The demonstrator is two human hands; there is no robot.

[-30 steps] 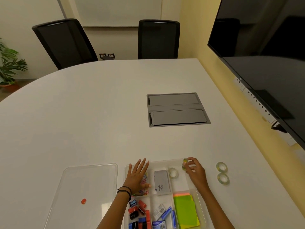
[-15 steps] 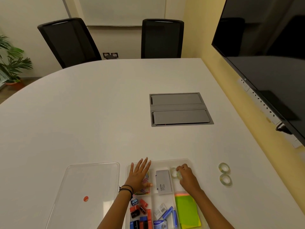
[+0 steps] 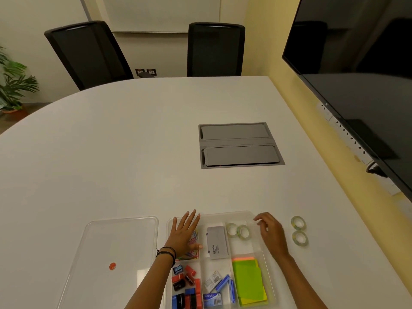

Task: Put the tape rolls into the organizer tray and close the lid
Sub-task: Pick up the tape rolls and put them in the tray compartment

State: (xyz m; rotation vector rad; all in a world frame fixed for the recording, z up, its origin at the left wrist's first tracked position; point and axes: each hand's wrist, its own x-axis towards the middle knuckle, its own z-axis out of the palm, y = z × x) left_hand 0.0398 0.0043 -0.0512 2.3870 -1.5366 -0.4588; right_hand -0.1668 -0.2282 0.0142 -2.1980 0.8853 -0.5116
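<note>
So: two clear tape rolls (image 3: pixel 231 230) sit in your clear plastic organizer tray (image 3: pixel 244 247) | two loose rolls (image 3: pixel 298 222) wait at its 3 o'clock | clear lid (image 3: pixel 120 239) off, 9 o'clock | left hand (image 3: pixel 185 233) spread flat, right hand (image 3: pixel 270 230) loosely curled, empty.

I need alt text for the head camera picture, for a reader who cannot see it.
A person's left hand rests flat on a clear organizer tray; the empty right hand hovers at its right edge. Two tape rolls lie inside, two more on the table beside it, and the lid lies left.
</note>
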